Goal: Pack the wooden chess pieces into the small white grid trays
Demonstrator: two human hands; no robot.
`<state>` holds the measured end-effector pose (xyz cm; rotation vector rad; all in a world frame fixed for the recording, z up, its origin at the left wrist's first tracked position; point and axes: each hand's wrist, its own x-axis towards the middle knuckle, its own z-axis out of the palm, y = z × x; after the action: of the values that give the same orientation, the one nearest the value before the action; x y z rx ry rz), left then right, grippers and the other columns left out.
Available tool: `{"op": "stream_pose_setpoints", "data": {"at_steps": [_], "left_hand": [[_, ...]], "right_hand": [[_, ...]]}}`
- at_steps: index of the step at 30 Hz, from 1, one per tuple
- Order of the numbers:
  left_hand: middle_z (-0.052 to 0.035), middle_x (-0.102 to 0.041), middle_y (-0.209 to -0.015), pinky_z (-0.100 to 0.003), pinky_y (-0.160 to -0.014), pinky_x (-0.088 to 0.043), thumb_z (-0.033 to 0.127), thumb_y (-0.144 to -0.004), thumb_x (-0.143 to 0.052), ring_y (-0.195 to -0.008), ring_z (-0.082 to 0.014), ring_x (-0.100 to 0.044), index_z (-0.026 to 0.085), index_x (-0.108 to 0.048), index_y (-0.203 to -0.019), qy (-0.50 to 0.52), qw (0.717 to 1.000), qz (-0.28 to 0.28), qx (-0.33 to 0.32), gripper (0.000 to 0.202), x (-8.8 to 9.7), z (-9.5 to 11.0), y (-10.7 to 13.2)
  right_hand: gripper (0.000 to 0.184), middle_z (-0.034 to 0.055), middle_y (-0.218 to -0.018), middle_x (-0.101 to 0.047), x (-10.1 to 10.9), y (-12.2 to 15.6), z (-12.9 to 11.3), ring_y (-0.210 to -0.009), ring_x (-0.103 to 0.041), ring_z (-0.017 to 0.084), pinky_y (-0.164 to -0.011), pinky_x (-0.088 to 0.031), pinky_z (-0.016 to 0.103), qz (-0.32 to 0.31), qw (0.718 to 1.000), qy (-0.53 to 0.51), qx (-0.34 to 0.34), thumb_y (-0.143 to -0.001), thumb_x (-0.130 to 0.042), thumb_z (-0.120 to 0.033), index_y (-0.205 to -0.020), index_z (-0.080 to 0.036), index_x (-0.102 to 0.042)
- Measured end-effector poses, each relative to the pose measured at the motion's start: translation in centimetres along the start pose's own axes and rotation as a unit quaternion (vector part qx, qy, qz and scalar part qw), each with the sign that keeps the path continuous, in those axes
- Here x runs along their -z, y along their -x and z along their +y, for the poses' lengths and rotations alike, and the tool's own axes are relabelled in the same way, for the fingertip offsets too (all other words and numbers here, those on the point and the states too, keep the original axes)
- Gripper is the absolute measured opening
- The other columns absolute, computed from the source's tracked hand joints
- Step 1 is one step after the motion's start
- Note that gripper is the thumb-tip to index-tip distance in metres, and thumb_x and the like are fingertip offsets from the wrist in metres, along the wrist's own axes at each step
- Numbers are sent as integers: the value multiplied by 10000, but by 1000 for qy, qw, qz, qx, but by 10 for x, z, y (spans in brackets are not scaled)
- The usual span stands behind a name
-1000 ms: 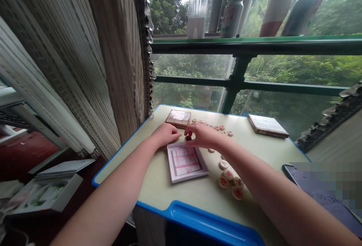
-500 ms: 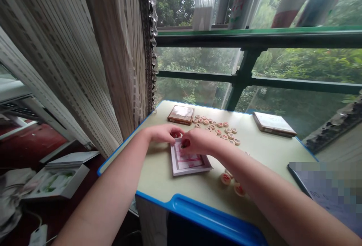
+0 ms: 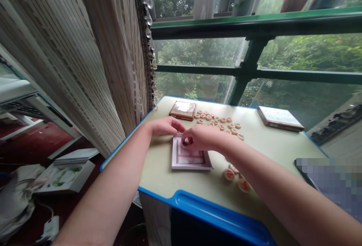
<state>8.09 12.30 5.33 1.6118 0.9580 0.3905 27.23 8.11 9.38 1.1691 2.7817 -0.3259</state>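
A shallow white box with a pink-and-grey printed inside lies on the table in front of me. My left hand grips its far left corner, thumb at the rim and fingers curled behind it. Over the box's far left part, my right hand is closed in a pinch around a round wooden Chinese chess piece, mostly covered by the fingers. Several more pieces with red or black characters lie spread beyond my right hand. A few others sit near my right forearm, which partly hides them.
A brown flat box stands at the table's far left, and another flat box at the far right. A blurred dark device lies at the right edge. The table has a blue rim; a curtain hangs at left.
The view has tilted and shifted slightly. My right hand has turned a little, so the pinched piece shows more. My left hand stays at the box corner.
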Motion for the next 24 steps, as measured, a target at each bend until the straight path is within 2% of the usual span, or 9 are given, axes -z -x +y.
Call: {"op": "stream_pose_setpoints", "data": {"at_steps": [3,7,13,18,24], "left_hand": [[-47,-738,-911,-294,-835,-472,94,-561,-635,-865,-185,-646,141,-733,-896,-7,1000,1,-1,352,2,-3,-2],[-54,-737,-925,-299,-849,-465,88,-569,-665,-864,-178,-647,143,-733,-911,0,1000,-10,-6,353,4,-7,-4],[-47,-736,-905,-295,-834,-465,83,-581,-688,-841,-168,-644,154,-736,-900,8,1000,-25,-12,330,5,-7,-5],[-49,-736,-877,-284,-817,-466,71,-578,-681,-816,-159,-641,143,-739,-876,11,1000,-17,-7,312,5,-5,-6],[-57,-733,-891,-281,-807,-474,101,-588,-700,-829,-170,-646,141,-735,-904,25,999,-20,-19,320,3,-8,-5]], "right_hand": [[268,30,-833,-706,1,0,-5,-623,-597,152,-540,-363,241,-11,1000,19,-17,-738,-624,-415,-939,-257,-707],[377,55,-809,-696,4,-1,-2,-666,-603,185,-566,-384,260,-28,999,10,-34,-718,-606,-557,-858,-225,-717],[429,12,-886,-700,6,1,8,-681,-600,151,-589,-386,235,-40,997,-63,21,-700,-646,-426,-1106,-290,-671],[339,12,-831,-698,1,0,4,-602,-577,148,-538,-349,241,-35,999,1,15,-690,-627,-405,-1005,-307,-705],[320,20,-843,-706,-6,-2,-2,-631,-600,160,-535,-364,237,10,1000,14,25,-763,-569,-404,-1049,-334,-695]]}}
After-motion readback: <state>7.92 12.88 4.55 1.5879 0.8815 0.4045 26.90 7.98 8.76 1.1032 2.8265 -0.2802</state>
